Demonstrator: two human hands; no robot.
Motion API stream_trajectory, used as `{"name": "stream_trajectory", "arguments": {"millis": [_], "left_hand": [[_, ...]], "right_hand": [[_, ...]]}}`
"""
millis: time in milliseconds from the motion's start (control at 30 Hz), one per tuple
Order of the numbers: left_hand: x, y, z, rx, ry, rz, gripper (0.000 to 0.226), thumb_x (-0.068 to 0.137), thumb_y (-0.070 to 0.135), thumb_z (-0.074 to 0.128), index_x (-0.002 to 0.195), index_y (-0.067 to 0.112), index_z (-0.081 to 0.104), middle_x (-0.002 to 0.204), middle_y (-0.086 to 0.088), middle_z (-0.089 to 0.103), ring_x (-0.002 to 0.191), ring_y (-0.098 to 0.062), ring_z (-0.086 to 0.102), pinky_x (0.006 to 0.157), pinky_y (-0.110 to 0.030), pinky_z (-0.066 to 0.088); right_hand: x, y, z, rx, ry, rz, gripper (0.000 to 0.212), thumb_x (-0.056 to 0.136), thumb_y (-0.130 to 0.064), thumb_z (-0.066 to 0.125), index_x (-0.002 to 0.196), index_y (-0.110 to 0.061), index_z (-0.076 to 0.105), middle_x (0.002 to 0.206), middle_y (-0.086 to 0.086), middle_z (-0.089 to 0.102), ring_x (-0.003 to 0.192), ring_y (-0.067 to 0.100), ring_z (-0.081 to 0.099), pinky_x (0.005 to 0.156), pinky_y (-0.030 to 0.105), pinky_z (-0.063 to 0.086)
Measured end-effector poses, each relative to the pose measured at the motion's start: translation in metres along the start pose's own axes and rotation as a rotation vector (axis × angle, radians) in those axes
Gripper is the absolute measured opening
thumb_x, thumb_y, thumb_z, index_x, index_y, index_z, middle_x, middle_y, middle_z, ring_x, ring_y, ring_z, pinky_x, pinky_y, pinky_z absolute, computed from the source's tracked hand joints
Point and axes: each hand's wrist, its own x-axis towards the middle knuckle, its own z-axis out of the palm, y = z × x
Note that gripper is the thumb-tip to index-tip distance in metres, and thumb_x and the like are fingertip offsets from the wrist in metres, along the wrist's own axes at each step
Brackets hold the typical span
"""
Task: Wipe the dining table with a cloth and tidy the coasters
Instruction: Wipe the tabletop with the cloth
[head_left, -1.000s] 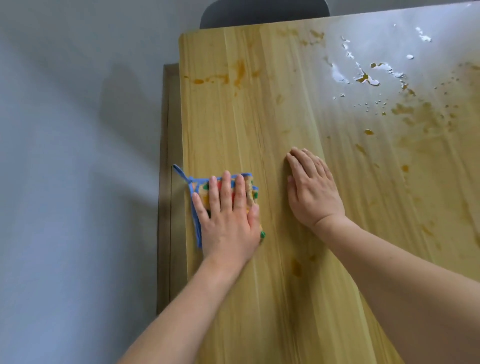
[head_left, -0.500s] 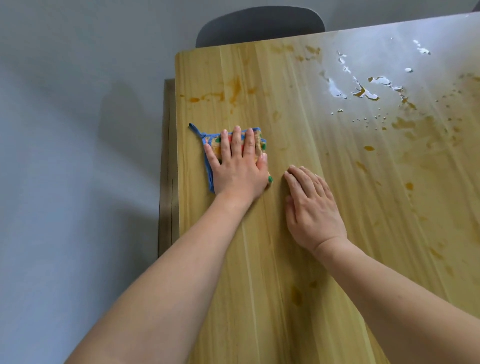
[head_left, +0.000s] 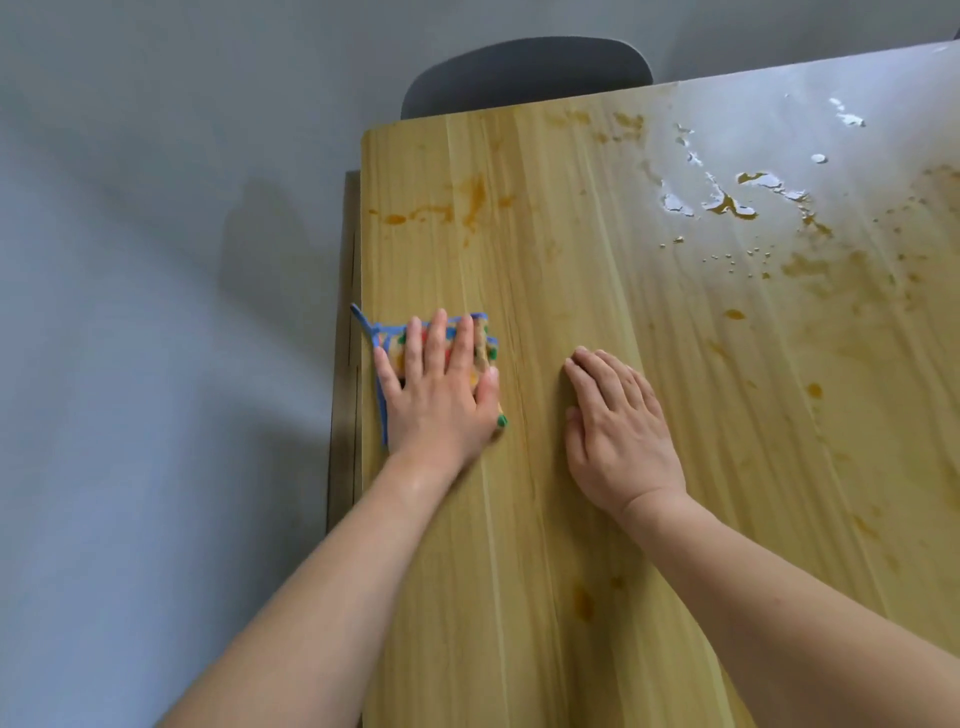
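Counter (head_left: 597, 415): pale wood, filling the right and centre of the frame, its left edge running down the middle left. Orange-brown stains sat along the top centre and spread thickly over the upper right, where wet patches also shone; one small stain lay low in the centre.

Chair (head_left: 524, 73): dark grey back, top centre, behind the far edge of the counter.

My right hand (head_left: 621, 439): centre of frame, laid flat on bare wood, fingers straight and close together, gripping nothing. I judged it was only bracing me.

My left hand (head_left: 441, 400): left of centre, pressed palm-down on the cloth, fingers (head_left: 435, 338) straight and slightly spread, not curled round it.

Cloth (head_left: 483, 338): multicoloured with blue trim, folded small, flat on the counter just inside its left edge, mostly hidden under my left hand; a blue loop stuck out at its upper left corner.

Coasters: none in view.

Step in hand, as I judged it: wiping, early on, since most stains remained.

Next move, as I judged it: push the cloth up toward the stains at the top centre, then right into the wet patch, keeping firm downward pressure.
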Motion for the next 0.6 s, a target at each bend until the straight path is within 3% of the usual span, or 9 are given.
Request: {"name": "stream_trajectory", "arguments": {"millis": [233,400,500,600], "left_hand": [[0.085,-0.026,-0.018,-0.055,0.004,-0.036,0.063,0.100,0.051,0.015,0.158,0.029,0.000,0.166,0.002,-0.006,0.151,-0.022,-0.011,0.118,-0.059,-0.007],[0.051,-0.025,-0.008,-0.072,0.030,-0.022,0.065,0.099,0.049,0.010,0.158,0.023,-0.001,0.166,-0.003,-0.008,0.151,-0.025,-0.012,0.117,-0.060,-0.007],[0.018,-0.006,-0.002,-0.087,0.067,-0.019,0.070,0.095,0.049,0.011,0.158,0.018,0.007,0.165,-0.007,0.000,0.152,-0.029,-0.006,0.116,-0.063,-0.007],[0.016,0.012,0.001,-0.060,0.021,0.037,0.068,0.095,0.047,0.010,0.156,0.018,0.002,0.165,-0.008,-0.005,0.151,-0.031,-0.010,0.113,-0.066,-0.012]], "right_hand": [[0.000,-0.005,-0.001,-0.017,0.033,0.039,0.052,0.089,-0.031,0.034,0.133,-0.014,0.055,0.142,0.001,0.050,0.135,0.021,0.038,0.114,0.035,0.019],[0.045,-0.013,-0.018,-0.045,0.075,0.084,0.036,0.089,-0.031,0.032,0.098,-0.013,0.063,0.101,0.002,0.057,0.094,0.026,0.053,0.087,0.038,0.042],[0.086,-0.014,-0.015,-0.005,0.120,0.144,0.033,0.090,-0.026,0.038,0.107,-0.012,0.063,0.113,0.005,0.058,0.105,0.030,0.054,0.093,0.040,0.040],[0.119,-0.011,-0.007,0.075,0.129,0.228,0.041,0.092,-0.030,0.034,0.119,-0.012,0.059,0.128,0.004,0.054,0.121,0.030,0.048,0.104,0.041,0.035]]}}
